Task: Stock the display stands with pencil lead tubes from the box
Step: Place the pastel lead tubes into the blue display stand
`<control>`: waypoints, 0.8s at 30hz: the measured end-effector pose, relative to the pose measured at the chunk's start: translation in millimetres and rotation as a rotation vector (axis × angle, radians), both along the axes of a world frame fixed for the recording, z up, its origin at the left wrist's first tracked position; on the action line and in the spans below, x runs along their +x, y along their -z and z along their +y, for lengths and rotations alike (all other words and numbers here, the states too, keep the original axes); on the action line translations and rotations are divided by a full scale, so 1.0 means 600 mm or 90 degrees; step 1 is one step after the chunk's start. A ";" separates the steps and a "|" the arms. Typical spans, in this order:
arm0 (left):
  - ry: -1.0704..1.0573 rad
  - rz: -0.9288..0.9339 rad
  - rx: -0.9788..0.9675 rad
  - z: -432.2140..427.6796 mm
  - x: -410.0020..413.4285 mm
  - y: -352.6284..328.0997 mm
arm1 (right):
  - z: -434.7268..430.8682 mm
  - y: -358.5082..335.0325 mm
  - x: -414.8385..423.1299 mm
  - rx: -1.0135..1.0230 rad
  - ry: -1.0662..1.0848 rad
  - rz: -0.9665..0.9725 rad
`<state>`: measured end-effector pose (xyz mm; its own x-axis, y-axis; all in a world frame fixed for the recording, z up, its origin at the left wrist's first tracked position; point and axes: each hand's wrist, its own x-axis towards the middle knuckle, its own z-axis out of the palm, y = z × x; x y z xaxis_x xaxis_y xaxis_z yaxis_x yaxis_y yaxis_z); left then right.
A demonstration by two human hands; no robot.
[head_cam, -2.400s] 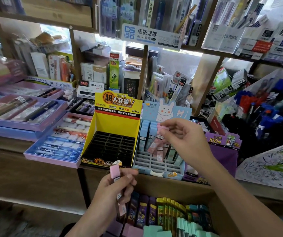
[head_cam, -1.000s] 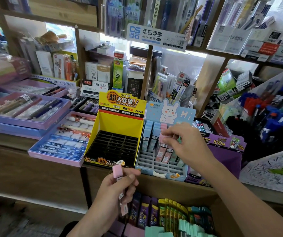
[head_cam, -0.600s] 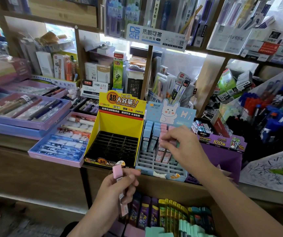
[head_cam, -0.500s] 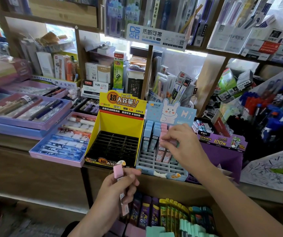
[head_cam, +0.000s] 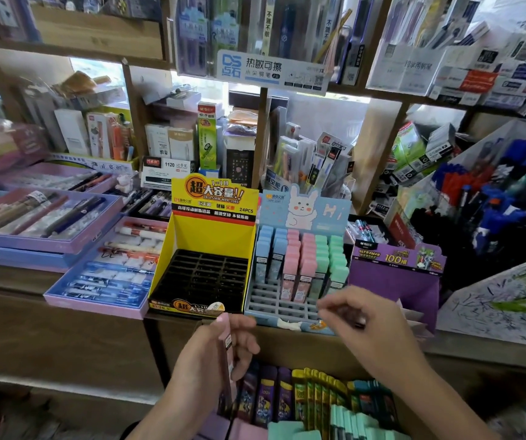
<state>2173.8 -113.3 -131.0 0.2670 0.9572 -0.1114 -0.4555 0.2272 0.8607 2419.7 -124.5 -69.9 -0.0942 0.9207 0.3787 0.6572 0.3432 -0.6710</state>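
Down low, the left grip [head_cam: 211, 366] curls round a pink pencil lead tube [head_cam: 227, 344], held upright above the cardboard box [head_cam: 287, 352], where purple, yellow-green and teal tubes stand packed. The right grip [head_cam: 369, 328] hovers just before the blue rabbit display stand [head_cam: 303, 211]. Its fingers are bent and blurred, so I cannot tell whether it pinches anything. Blue, pink and mint tubes fill that stand's rear rows. A yellow display stand [head_cam: 214, 223] sits touching its left side on the worktop [head_cam: 64, 315].
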 end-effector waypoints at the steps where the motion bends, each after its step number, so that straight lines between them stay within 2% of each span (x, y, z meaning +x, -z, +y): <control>1: 0.009 0.004 -0.003 0.000 -0.001 0.002 | -0.013 0.014 0.012 -0.052 -0.001 -0.005; 4: 0.023 0.030 -0.016 0.011 0.003 0.006 | -0.039 0.058 0.053 -0.230 -0.001 -0.036; 9: -0.021 0.069 -0.051 0.036 0.021 0.017 | -0.050 0.117 0.106 -0.416 0.002 -0.131; 13: 0.020 0.244 0.111 0.032 0.011 -0.005 | -0.055 0.158 0.118 -0.507 -0.009 -0.174; 16: -0.014 0.350 0.210 0.037 0.022 -0.034 | -0.057 0.169 0.117 -0.540 -0.030 -0.173; 19: -0.071 0.366 0.268 0.046 0.041 -0.057 | -0.058 0.175 0.120 -0.544 -0.009 -0.168; 24: -0.148 0.356 0.284 0.068 0.063 -0.070 | -0.063 0.182 0.121 -0.543 0.005 -0.169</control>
